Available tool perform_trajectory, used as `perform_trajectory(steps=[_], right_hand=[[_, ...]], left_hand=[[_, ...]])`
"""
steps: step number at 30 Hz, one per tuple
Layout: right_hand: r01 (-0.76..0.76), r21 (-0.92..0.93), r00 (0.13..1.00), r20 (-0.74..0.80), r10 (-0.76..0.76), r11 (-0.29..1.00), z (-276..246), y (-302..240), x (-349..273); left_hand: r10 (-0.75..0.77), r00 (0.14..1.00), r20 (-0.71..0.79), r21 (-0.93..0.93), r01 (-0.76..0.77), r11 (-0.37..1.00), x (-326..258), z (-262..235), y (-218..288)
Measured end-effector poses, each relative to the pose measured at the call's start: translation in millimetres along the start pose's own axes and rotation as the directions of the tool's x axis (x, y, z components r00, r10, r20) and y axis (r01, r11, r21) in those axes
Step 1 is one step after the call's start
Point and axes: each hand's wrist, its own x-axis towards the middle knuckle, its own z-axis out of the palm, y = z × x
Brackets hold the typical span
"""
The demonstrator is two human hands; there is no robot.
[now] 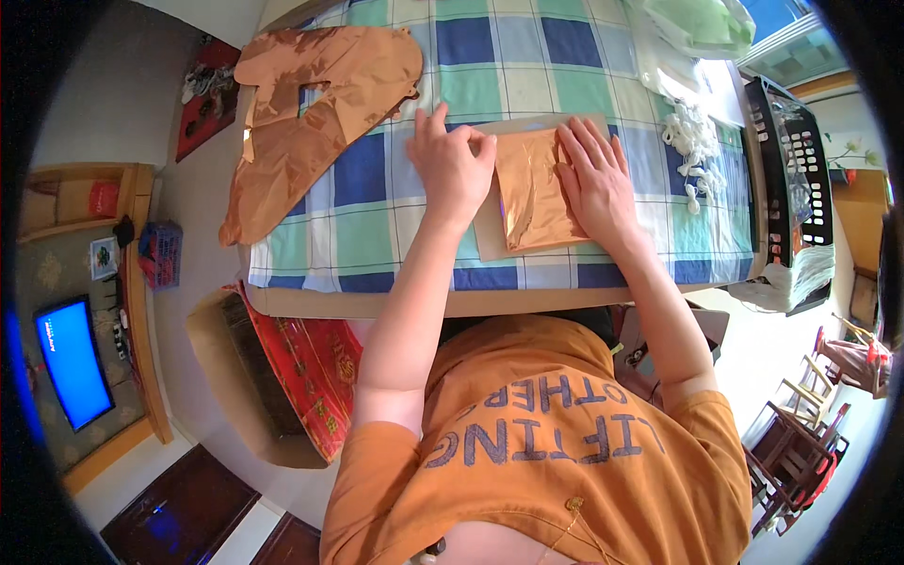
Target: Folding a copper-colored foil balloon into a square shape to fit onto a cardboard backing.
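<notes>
A folded copper-coloured foil piece (532, 202), shiny and creased, lies on a flat tan board (491, 231) on the table. My right hand (595, 179) rests on the foil's right part with its fingers stretched out flat. Beside the foil's left edge, my left hand (450, 165) has thumb and forefinger pressed together, with other fingers raised. Whatever is in that pinch, if anything, is too small to make out. To the left, a larger, flat, wrinkled foil balloon (315, 141) of the same copper colour spreads over the table's edge.
A checked cloth (367, 259) covers the table. White strings (692, 141) lie in a tangle at right, near a black slotted basket (794, 188). A pale green plastic bag (702, 24) sits at the far right. Below the table's left edge stands an open cardboard box (221, 367).
</notes>
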Motion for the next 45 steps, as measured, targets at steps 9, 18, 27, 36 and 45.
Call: perform_trajectory(steps=[9, 18, 27, 36, 45], right_hand=[[-0.012, -0.005, 1.0, -0.01, 0.012, 1.0, 3, 4, -1], [-0.002, -0.006, 1.0, -0.015, 0.002, 1.0, 4, 4, 0], [-0.009, 0.006, 1.0, 0.026, 0.009, 1.0, 1, 4, -2], [-0.032, -0.048, 0.996, 0.08, 0.036, 0.998, -3, 8, -3], [-0.069, -0.104, 0.995, 0.06, 0.076, 0.992, -1, 13, -6]], left_hand=[[0.19, 0.965, -0.182, 0.084, -0.177, 0.981, -11, 10, 23], [0.337, 0.927, 0.167, 0.111, -0.357, 0.927, -52, 40, 45], [0.255, 0.934, 0.25, 0.252, -0.318, 0.914, -52, 29, 37], [0.236, 0.944, 0.232, 0.287, -0.298, 0.91, -52, 21, 30], [0.218, 0.946, 0.24, 0.338, -0.292, 0.895, -55, 18, 26]])
